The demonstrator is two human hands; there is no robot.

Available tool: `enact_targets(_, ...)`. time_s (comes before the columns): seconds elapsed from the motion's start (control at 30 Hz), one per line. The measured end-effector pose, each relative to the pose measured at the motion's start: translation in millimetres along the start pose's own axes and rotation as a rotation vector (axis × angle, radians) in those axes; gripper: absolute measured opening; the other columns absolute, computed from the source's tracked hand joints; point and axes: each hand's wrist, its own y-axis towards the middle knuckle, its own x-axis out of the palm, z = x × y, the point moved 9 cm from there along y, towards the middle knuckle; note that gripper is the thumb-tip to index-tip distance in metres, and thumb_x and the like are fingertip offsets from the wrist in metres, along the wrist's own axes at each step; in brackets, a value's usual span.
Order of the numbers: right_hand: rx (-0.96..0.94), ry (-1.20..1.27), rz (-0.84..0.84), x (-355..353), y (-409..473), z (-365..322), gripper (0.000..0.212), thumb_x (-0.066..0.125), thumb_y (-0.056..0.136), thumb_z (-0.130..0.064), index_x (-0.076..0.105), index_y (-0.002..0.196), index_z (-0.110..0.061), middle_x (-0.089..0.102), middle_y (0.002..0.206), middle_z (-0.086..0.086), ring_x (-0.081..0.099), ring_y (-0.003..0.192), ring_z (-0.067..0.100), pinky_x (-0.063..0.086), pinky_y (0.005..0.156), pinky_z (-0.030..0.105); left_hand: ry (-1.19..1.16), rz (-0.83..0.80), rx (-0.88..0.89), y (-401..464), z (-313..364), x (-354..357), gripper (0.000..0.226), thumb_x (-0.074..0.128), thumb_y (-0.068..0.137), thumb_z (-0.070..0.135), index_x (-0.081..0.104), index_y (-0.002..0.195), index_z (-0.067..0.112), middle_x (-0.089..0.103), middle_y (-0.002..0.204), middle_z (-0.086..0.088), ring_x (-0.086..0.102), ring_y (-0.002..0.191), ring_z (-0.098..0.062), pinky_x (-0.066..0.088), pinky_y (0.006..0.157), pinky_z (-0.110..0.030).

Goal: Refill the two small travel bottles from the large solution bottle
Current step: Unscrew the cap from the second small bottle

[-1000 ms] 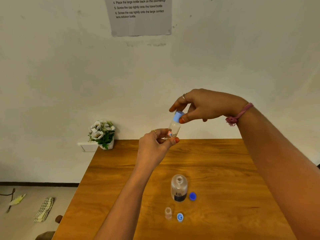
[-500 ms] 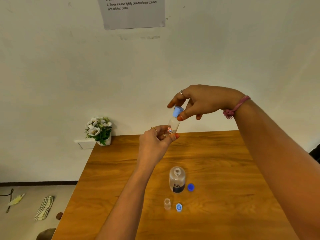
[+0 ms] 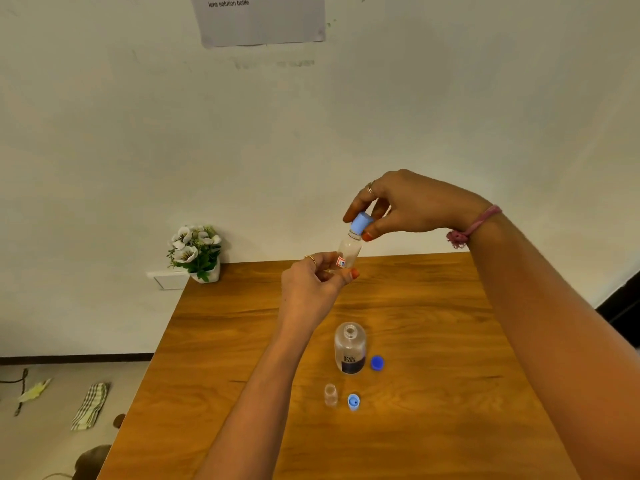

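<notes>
My left hand grips the base of a small clear travel bottle, held up above the table and tilted slightly right. My right hand pinches the light blue cap sitting on that bottle's neck. On the wooden table the large clear solution bottle stands upright and uncapped, with its dark blue cap just to its right. In front of it stands a second small travel bottle, uncapped, beside its light blue cap.
A small white pot of flowers sits at the table's far left corner against the wall. A paper instruction sheet hangs on the wall above. A folded checked cloth lies on the floor to the left.
The view has tilted upward a little, so hands and table sit lower in the frame. My right fingers have shifted around the cap on the held bottle; the items on the table have not moved.
</notes>
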Motion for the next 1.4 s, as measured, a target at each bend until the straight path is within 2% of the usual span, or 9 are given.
enact_targets(0.07,0.012,0.121,0.095,-5.6,-10.3,10.1,0.033,0.075,0.077,-0.015,0.065,0.103,-0.032,0.062,0.104,-0.01,0.064,0.085,0.009,0.048,0.078,0.019,0.0,0.0,-0.011,-0.6,-3.0,2.1,0.047,0.074,0.077,0.035,0.063,0.119,0.018,0.066,0.096,0.007,0.057,0.076,-0.001,0.04,0.059,-0.009)
enact_targets(0.2,0.075,0.451,0.24,6.3,-32.1,40.3,0.039,0.073,0.079,-0.011,0.061,0.112,-0.027,0.065,0.104,-0.013,0.067,0.085,0.003,0.047,0.079,0.007,-0.04,0.016,-0.036,-4.2,-11.9,7.8,0.044,0.077,0.076,0.034,0.065,0.114,0.017,0.069,0.095,0.008,0.061,0.078,-0.001,0.046,0.06,-0.009)
enact_targets(0.37,0.158,0.774,0.342,52.5,-58.3,77.2,0.038,0.069,0.082,-0.005,0.06,0.117,-0.016,0.069,0.105,0.003,0.068,0.093,0.01,0.053,0.083,0.02,-0.098,-0.002,-0.078,-19.6,-29.3,30.7,0.043,0.075,0.079,0.025,0.061,0.119,0.017,0.068,0.091,0.01,0.064,0.078,-0.003,0.05,0.061,-0.009)
enact_targets(0.5,0.25,0.887,0.397,88.9,-78.4,100.6,0.036,0.07,0.08,-0.003,0.059,0.11,-0.019,0.069,0.104,0.001,0.068,0.092,0.007,0.054,0.079,0.018,-0.122,-0.039,-0.098,-32.7,-38.6,55.5,0.046,0.074,0.08,0.02,0.055,0.122,0.023,0.066,0.099,0.014,0.065,0.084,-0.002,0.054,0.071,-0.016)
enact_targets(0.83,0.435,0.818,0.502,154.4,-125.8,150.5,0.034,0.076,0.075,-0.012,0.059,0.103,-0.02,0.066,0.105,-0.002,0.062,0.098,0.011,0.053,0.08,0.025,-0.087,-0.093,-0.181,-63.0,-70.4,104.1,0.042,0.077,0.077,0.027,0.057,0.114,0.022,0.065,0.108,0.009,0.064,0.089,-0.004,0.05,0.068,-0.013)
enact_targets(0.97,0.49,0.808,0.484,183.1,-140.2,167.4,0.033,0.077,0.075,-0.013,0.059,0.102,-0.021,0.066,0.101,-0.006,0.062,0.094,0.007,0.054,0.079,0.025,0.018,-0.103,-0.198,-75.7,-92.4,122.8,0.042,0.078,0.076,0.029,0.057,0.111,0.02,0.066,0.102,0.008,0.064,0.088,-0.006,0.054,0.072,-0.022)
enact_targets(1.1,0.55,0.822,0.431,217.4,-149.3,181.0,0.035,0.078,0.074,-0.012,0.061,0.104,-0.02,0.067,0.1,-0.004,0.064,0.094,0.009,0.054,0.081,0.027,0.119,-0.153,-0.26,-92.1,-120.0,144.7,0.042,0.076,0.076,0.037,0.054,0.11,0.024,0.066,0.106,0.007,0.069,0.079,-0.017,0.058,0.067,-0.042)
enact_targets(1.2,0.621,0.795,0.352,248.2,-157.1,191.8,0.04,0.077,0.075,-0.013,0.06,0.11,-0.017,0.067,0.104,-0.001,0.063,0.095,0.008,0.053,0.082,0.023,0.166,-0.191,-0.291,-102.0,-134.7,160.6,0.051,0.072,0.081,0.037,0.048,0.124,0.026,0.062,0.105,0.014,0.068,0.068,-0.013,0.055,0.057,-0.028)
enact_targets(1.4,0.691,0.735,0.264,294.6,-169.2,201.9,0.042,0.075,0.077,-0.01,0.059,0.115,-0.015,0.063,0.112,-0.002,0.06,0.1,0.006,0.047,0.081,0.014,0.221,-0.213,-0.369,-109.3,-161.2,188.5,0.034,0.071,0.082,0.032,0.053,0.11,0.026,0.063,0.108,0.004,0.067,0.084,-0.017,0.055,0.076,-0.033)
